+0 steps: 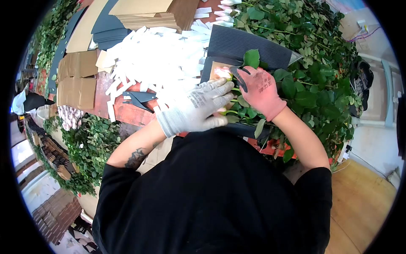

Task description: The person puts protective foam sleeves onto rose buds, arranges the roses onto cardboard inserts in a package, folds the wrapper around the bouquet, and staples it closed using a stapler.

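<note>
- The left hand (198, 106), in a grey glove, lies palm down with its fingers stretched out nearly together; its grip is open, laid flat over the flowers.
- The right hand (259, 86), in a pink glove with dark fingertips, sits between 2 and 3 o'clock of the left; its fingers bend down beside a rose, and I cannot tell whether its grip is closed on anything.
- That rose (222, 73), pale pink, lies at 1 o'clock of the left hand, between the two hands, just beyond the grey fingertips and in front of a piece of brown card (215, 66).
- A broad green leaf (251, 58) stands up at 11 o'clock of the right hand.
- A black ribbed board (249, 44) slants behind both hands, at 1 o'clock of the left.
- White strips (156, 55) lie in a large loose heap at 11 o'clock of the left hand, on the red table (127, 114).
- A black stapler-like tool (141, 97) rests at 9 o'clock, near the heap's lower edge.
- A stack of brown cardboard (146, 9) stands at 11 o'clock, beyond the strips.
- Folded cardboard (77, 86) lies at 9 o'clock, well apart from the left hand.
- Thick leafy stems (311, 91) spread at 3 o'clock, next to the right hand.
- A bunch of pale roses (71, 117) sits far out at 9 o'clock, below the folded cardboard.
</note>
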`<act>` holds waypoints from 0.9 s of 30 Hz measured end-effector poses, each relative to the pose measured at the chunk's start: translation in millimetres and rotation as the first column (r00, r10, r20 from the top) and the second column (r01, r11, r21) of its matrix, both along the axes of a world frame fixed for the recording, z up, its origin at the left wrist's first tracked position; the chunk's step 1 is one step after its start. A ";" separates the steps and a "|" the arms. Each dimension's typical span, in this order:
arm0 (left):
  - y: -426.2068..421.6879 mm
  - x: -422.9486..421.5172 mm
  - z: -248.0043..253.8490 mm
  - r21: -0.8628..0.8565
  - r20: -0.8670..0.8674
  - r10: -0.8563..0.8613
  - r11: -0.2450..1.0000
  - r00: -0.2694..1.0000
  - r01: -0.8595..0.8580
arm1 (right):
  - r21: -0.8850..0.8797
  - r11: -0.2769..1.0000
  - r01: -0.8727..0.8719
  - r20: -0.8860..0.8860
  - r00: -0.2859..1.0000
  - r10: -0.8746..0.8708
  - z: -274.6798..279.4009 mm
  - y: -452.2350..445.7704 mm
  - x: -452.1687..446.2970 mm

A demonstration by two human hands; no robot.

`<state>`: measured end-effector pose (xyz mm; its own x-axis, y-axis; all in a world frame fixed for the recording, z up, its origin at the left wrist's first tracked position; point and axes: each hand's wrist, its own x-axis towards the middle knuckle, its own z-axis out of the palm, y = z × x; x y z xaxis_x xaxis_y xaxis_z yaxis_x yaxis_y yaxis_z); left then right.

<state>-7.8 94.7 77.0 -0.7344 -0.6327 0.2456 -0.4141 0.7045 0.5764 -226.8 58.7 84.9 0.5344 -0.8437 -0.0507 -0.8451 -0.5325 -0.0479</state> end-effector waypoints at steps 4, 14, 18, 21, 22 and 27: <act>-11.0 16.5 3.4 0.324 -0.159 0.449 0.865 0.879 -0.382 | -0.191 0.982 -0.012 0.096 0.995 0.030 -18.7 4.9 -5.5; -23.0 15.0 -27.6 0.041 0.023 0.413 0.910 0.910 -0.414 | -0.159 0.987 -0.007 0.041 0.999 0.014 -11.8 8.9 -5.1; -5.8 9.9 32.7 0.011 -0.044 0.360 0.933 0.932 -0.360 | -0.178 0.983 -0.038 0.072 0.996 0.052 -13.9 7.0 -4.9; 0.6 0.0 30.2 -0.024 0.029 0.274 0.962 0.961 -0.274 | -0.222 0.972 -0.073 0.084 0.992 0.094 -10.4 5.6 -3.5; 1.2 -1.4 29.7 0.000 0.135 0.252 0.967 0.958 -0.254 | -0.222 0.972 -0.073 0.086 0.992 0.094 -9.1 4.4 -2.8; -7.3 18.6 3.0 0.367 -0.081 0.434 0.850 0.897 -0.379 | -0.247 0.966 -0.071 0.114 0.988 0.102 -11.2 6.4 -4.6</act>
